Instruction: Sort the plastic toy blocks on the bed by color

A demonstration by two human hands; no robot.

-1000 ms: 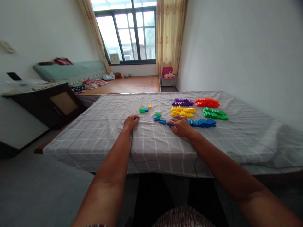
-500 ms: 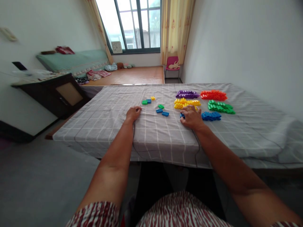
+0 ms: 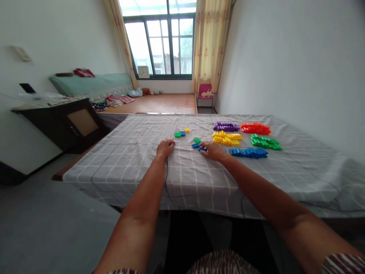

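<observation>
My right hand (image 3: 212, 150) has its fingertips on a blue piece (image 3: 202, 148) near the middle of the table, beside another blue piece (image 3: 195, 145) and a green piece (image 3: 197, 140). My left hand (image 3: 165, 148) rests on the cloth with its fingers curled together; whether anything is in them is hidden. Beyond it lie green pieces (image 3: 178, 134), a blue one (image 3: 182, 133) and a yellow one (image 3: 187, 130). On the right are piles of blue (image 3: 249, 152), yellow (image 3: 226, 138), green (image 3: 265, 142), purple (image 3: 226, 126) and red (image 3: 256, 128) pieces.
A grey checked cloth (image 3: 114, 163) covers the table. Behind it are a low wooden platform (image 3: 168, 102), a pink chair (image 3: 205, 90) and a window. A dark cabinet (image 3: 82, 118) stands at the left, a white wall at the right.
My right hand has moved left from beside the blue pile to the loose blue pieces. My left hand stays in about the same place on the cloth. The view has tilted up a little.
</observation>
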